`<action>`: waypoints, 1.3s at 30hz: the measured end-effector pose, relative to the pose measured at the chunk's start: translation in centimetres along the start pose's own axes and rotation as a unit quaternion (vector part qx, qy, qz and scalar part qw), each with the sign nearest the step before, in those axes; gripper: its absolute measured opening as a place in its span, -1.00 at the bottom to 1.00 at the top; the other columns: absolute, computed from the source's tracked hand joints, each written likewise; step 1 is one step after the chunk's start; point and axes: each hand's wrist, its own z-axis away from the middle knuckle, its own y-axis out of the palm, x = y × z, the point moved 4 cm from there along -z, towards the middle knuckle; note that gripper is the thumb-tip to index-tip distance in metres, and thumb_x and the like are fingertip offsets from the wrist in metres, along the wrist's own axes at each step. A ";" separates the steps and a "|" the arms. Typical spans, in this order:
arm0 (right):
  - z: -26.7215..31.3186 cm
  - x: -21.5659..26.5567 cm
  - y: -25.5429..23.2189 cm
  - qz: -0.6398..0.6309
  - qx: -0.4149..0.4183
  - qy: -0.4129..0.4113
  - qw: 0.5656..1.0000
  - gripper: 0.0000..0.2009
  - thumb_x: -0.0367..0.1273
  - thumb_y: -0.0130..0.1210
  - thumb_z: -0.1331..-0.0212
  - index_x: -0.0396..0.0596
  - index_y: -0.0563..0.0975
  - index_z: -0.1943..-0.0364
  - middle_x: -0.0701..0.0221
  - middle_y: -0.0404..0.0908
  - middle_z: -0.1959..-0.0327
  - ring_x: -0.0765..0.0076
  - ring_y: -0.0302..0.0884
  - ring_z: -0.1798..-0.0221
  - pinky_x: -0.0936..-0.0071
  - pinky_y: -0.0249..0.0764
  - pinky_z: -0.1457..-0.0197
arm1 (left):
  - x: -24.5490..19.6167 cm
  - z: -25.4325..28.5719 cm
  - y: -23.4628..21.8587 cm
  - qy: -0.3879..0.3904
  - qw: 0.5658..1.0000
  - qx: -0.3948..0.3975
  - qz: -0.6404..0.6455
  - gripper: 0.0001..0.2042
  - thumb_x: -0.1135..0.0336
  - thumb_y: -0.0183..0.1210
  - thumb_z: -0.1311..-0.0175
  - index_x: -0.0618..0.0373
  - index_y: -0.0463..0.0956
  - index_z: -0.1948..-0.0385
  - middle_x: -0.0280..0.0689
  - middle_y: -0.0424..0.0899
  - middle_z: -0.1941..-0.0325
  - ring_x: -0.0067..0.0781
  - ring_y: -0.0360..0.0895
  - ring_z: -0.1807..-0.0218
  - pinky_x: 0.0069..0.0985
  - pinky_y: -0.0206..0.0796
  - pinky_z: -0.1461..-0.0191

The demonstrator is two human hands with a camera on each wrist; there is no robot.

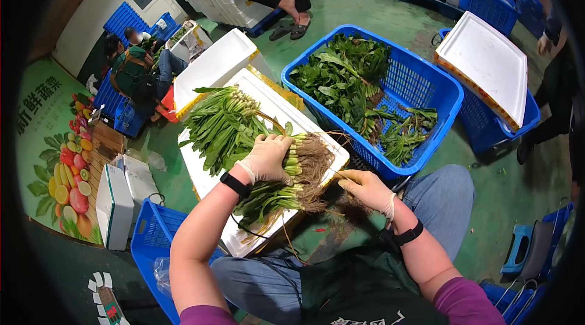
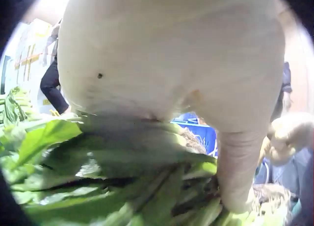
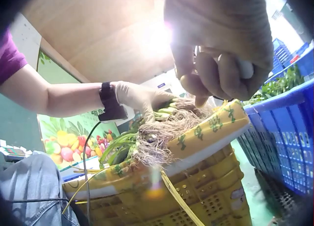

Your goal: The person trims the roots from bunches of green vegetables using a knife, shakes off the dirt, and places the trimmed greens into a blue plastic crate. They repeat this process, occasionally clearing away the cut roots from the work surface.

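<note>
Leafy greens with pale stems and brown roots lie on a white foam lid. My gloved left hand grips a bundle of them by the stems, thumb toward me; in the left wrist view the thumb presses down among dark leaves. Just right of the roots, my gloved right hand pinches a thin brownish strand. The right wrist view shows its fingers curled above the roots. A yellow strip hangs below the roots.
A blue basket of loose greens stands ahead to the right. Another foam lid tops a blue crate beyond it. A foam box stands behind the work lid, and a blue crate at lower left. Other people sit and stand farther back.
</note>
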 end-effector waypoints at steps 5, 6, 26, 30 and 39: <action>-0.2 -0.5 0.2 -0.013 -0.007 -0.052 0.999 -0.60 -0.22 0.13 -0.36 -0.16 0.59 -0.17 0.45 0.65 0.34 0.57 0.51 0.37 0.51 0.49 0.20 | -0.3 -0.7 -0.3 -0.037 0.997 0.060 0.018 -0.11 0.00 0.61 0.36 0.18 0.45 -0.15 -0.09 0.61 -0.07 -0.03 0.45 -0.26 -0.17 0.12 -0.40; -0.1 -0.4 0.1 -0.015 -0.008 -0.052 0.998 -0.60 -0.22 0.13 -0.36 -0.16 0.59 -0.17 0.45 0.65 0.34 0.57 0.51 0.37 0.51 0.49 0.20 | -0.6 -0.3 -0.5 -0.038 0.997 0.061 0.025 -0.18 0.02 0.59 0.33 0.18 0.47 -0.09 -0.08 0.60 -0.08 0.01 0.43 -0.29 -0.03 0.06 -0.47; -1.1 -3.6 0.6 -0.085 0.004 -0.058 0.995 -0.69 -0.24 0.09 -0.40 -0.22 0.65 0.04 0.50 0.63 0.43 0.60 0.48 0.36 0.54 0.41 0.20 | -6.1 7.1 1.5 -0.006 0.964 -0.257 -0.065 -0.44 0.24 0.45 0.18 0.03 0.52 0.00 -0.10 0.62 0.16 0.00 0.48 -0.13 -0.04 0.13 -0.42; -0.5 -2.6 0.7 -0.088 -0.010 -0.048 0.995 -0.68 -0.29 0.12 -0.37 -0.27 0.63 -0.02 0.50 0.66 0.32 0.61 0.51 0.31 0.57 0.43 0.15 | -6.2 8.0 3.3 -0.017 0.954 -0.294 -0.053 -0.39 0.33 0.38 0.13 0.04 0.46 -0.11 -0.13 0.61 0.17 -0.05 0.49 -0.10 -0.02 0.10 -0.44; 0.1 -0.3 2.7 -0.153 -0.004 -0.046 0.987 -0.64 -0.35 0.14 -0.37 -0.16 0.59 -0.20 0.57 0.67 0.23 0.72 0.46 0.28 0.68 0.36 0.21 | -2.7 10.8 1.6 -0.055 0.907 -0.369 0.197 -0.15 0.32 0.53 0.24 0.05 0.39 -0.29 -0.15 0.62 0.04 -0.07 0.50 -0.15 -0.06 0.04 -0.51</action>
